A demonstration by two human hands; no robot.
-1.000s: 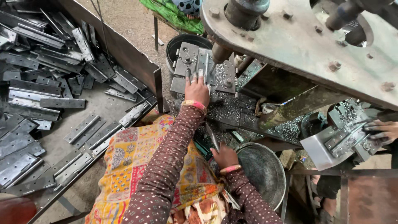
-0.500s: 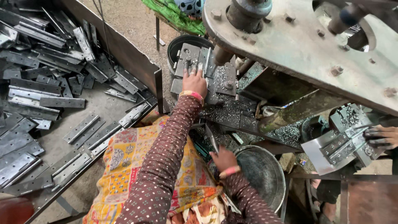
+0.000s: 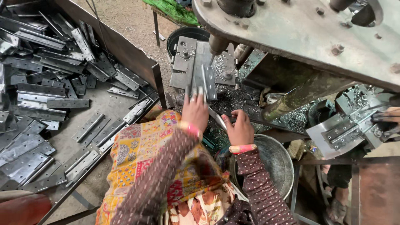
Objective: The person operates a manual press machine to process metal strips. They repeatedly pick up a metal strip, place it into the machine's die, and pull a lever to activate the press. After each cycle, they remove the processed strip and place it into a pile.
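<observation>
Left hand (image 3: 195,111) is gripping a hinge strip (image 3: 207,81) on the press bed (image 3: 189,58) | right hand (image 3: 239,128) is closing on a strip (image 3: 219,120) | finished hinge pile (image 3: 50,83) is lying large; work appears midway.

gritty concrete floor (image 3: 129,16), daylight, dark metal bin wall (image 3: 121,52).

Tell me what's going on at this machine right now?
A person sits at a drill press. Their left hand presses a grey metal hinge strip on the fixture plate under the drill bit. Their right hand holds another strip above a metal basin. Finished hinges fill the bin on the left.
</observation>
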